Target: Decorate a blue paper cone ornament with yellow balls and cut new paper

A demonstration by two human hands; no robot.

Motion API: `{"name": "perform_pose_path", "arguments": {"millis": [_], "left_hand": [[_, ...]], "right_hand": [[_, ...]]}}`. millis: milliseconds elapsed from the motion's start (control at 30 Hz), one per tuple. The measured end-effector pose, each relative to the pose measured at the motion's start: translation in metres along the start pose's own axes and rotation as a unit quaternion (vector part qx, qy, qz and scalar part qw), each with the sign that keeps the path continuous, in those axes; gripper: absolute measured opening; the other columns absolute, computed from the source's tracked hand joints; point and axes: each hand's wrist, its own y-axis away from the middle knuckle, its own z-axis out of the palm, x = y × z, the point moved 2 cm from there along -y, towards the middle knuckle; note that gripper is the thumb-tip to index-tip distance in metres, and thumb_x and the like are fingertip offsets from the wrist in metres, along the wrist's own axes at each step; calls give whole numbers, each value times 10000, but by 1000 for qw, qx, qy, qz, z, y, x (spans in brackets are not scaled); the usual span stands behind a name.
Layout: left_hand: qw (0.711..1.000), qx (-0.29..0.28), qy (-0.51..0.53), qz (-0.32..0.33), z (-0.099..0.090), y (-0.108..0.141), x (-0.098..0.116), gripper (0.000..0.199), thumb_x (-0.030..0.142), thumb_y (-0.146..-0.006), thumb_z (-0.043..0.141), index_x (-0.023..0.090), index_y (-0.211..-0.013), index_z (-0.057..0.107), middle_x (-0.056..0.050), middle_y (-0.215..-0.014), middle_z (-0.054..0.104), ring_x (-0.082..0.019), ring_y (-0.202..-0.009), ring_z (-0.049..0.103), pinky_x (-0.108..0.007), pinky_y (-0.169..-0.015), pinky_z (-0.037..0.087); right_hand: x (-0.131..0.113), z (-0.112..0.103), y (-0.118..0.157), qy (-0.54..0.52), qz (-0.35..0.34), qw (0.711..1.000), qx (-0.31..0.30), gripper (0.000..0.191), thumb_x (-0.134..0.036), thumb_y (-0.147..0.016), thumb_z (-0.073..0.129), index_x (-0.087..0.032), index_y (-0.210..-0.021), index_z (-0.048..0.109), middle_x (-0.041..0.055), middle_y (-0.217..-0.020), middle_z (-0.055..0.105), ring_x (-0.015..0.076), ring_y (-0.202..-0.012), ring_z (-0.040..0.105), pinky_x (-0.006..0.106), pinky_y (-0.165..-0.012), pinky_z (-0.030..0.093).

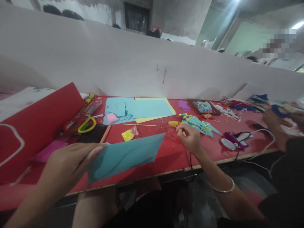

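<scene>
My left hand (71, 160) pinches the left end of a teal sheet of paper (128, 155), held tilted above the table's front edge. My right hand (190, 137) hovers to the right of the sheet, fingers curled together in a pinch; whatever is in them, if anything, is too small to make out. Just behind these fingers lies an orange-yellow tool (174, 123), partly hidden, which looks like a glue gun. Beside it rests a bundle of rolled teal paper cones (197, 123) with yellow bands.
Teal sheets (152, 107), yellow-handled scissors (87, 124), a yellow packet (128, 135) and a thin stick (139, 124) lie on the red table (166, 148). A tray of scraps (204, 107) and a purple device (235, 141) sit rightward. Another person's hand (273, 122) works at far right.
</scene>
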Motion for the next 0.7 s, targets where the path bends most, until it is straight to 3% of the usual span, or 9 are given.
{"name": "perform_pose_path", "arguments": {"millis": [67,167,233,300,467,567,700], "left_hand": [[999,-10,-4,39,0,-3,5,476,393,-877,273,198,-655,647,33,-613,697,-101,-515,625,-177,-447,457],[997,-20,16,71,2,-9,12,447,361,-885,280,188,-699,648,24,-642,698,-91,-545,625,-163,-479,461],[996,-16,33,82,2,-13,14,434,353,-885,284,197,-704,646,34,-636,692,-83,-545,618,-155,-485,455],[995,-22,47,86,2,-14,13,434,326,-889,275,208,-687,640,48,-632,686,-75,-556,615,-147,-504,452],[989,-49,47,131,4,-9,5,371,285,-887,285,218,-789,637,55,-665,676,-86,-596,599,-178,-601,463],[989,-48,33,137,7,-7,3,327,262,-885,291,233,-878,617,65,-727,674,-96,-661,601,-203,-657,458],[993,10,-70,95,14,-15,14,230,261,-850,385,216,-961,581,-15,-933,658,-172,-819,598,-297,-735,438]], "right_hand": [[-20,-2,-6,-21,-26,999,12,178,-171,-798,380,-167,-759,554,20,-697,595,126,-674,546,253,-652,426],[-58,8,-14,-1,-172,978,-120,243,-289,-811,437,-171,-998,536,56,-974,597,164,-941,514,336,-872,366],[-73,17,-18,18,-208,963,-171,247,-331,-837,429,-181,-999,541,53,-1001,577,159,-960,493,361,-939,303],[-78,24,-22,21,-211,958,-194,252,-339,-857,405,-168,-976,547,59,-985,566,154,-950,479,331,-914,326],[-73,30,-28,21,-154,972,-176,435,-416,-822,446,-151,-1167,442,100,-1152,469,195,-1080,393,335,-917,330],[-73,35,-28,-2,-187,957,-223,227,-310,-866,402,-193,-971,566,46,-1023,551,156,-967,469,323,-894,328],[-77,48,-30,-10,-201,949,-241,274,-229,-892,347,-143,-805,593,37,-800,600,120,-768,515,230,-692,371]]}}
